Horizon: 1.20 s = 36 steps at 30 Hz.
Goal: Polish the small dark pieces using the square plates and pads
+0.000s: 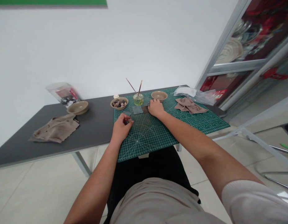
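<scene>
Nearest the camera, your grey-beige shirt (158, 202) faces the front edge of the green cutting mat (146, 140), which lies on the dark tabletop (95, 124). Your left hand (120, 127) is closed in a fingertip pinch on a small piece (129, 120), held just above or against the mat's left part; the light grip probably serves to leave most of its surface uncovered. Your right hand (156, 108) reaches farther out, fingers curved down at a dark brown square (145, 109), perhaps steadying it; whether they grip it or merely rest there, you cannot tell from this view. The grey square (137, 110) lies flat just beside the brown one, between your two hands, where both can reach it. Behind your left hand, the bowl of fragments (119, 108) appears set close for short reaches, and the glass jar (138, 100) keeps two thin brushes (140, 87) upright at a slant, handy to either side. A shallow tan bowl (159, 95) stands beyond your right hand, with a crumpled brown cloth (189, 105) to its right. As to appearance, the pinched piece is small and brownish, its outline partly hidden by your fingers; the brown square looks flat, dark and matt, its right side covered; the grey one shows straight edges and an even, dull face.
</scene>
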Each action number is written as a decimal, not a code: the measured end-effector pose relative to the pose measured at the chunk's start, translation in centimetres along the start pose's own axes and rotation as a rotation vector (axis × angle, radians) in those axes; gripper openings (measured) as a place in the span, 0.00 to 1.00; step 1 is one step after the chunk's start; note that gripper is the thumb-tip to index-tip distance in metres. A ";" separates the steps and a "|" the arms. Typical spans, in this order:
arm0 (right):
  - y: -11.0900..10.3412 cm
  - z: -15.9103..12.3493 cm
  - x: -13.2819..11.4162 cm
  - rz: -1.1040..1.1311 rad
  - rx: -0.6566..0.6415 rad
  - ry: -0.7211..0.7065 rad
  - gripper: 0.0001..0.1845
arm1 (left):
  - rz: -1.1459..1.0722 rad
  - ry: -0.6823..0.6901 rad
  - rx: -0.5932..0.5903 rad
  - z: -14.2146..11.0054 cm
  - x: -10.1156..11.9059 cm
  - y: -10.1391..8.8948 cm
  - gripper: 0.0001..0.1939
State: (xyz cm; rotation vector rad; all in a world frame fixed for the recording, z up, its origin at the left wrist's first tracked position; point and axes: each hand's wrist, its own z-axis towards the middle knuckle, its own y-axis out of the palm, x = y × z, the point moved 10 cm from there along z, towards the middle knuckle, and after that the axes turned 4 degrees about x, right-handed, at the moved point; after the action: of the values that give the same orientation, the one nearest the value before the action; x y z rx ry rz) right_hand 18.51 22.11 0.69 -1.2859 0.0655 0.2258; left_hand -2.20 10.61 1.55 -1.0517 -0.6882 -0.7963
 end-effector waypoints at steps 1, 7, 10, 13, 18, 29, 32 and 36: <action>0.1 0.0 0.1 -0.003 0.013 0.024 0.21 | -0.002 0.000 -0.001 0.0 0.0 0.0 0.08; -0.3 -0.5 0.2 0.037 0.033 0.060 0.23 | 0.007 0.002 -0.005 0.0 -0.1 0.1 0.08; -0.7 -0.8 0.8 0.078 0.025 0.116 0.24 | 0.001 0.008 -0.011 0.1 -0.3 0.2 0.08; -0.8 -0.9 1.4 0.133 0.011 0.151 0.28 | -0.004 0.012 -0.012 0.1 -0.3 0.2 0.08; -1.2 -1.2 1.0 0.238 0.002 0.031 0.28 | 0.006 0.011 -0.017 0.1 -0.1 0.3 0.08; -2.7 -1.9 3.6 0.015 0.076 0.215 0.25 | 0.018 -0.001 -0.026 0.0 0.0 0.3 0.07; -2.8 -1.7 3.8 -0.025 0.082 0.218 0.24 | 0.014 -0.002 -0.033 0.1 -0.1 0.4 0.08; -3.0 -1.4 4.3 -0.038 0.080 0.227 0.29 | 0.005 0.001 -0.036 0.0 -0.1 0.4 0.08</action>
State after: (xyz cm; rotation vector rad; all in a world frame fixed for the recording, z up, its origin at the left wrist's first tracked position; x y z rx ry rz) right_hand 23.43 20.56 2.34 -1.2271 0.2410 0.0434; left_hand -1.91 10.78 1.32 -1.0848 -0.6723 -0.8079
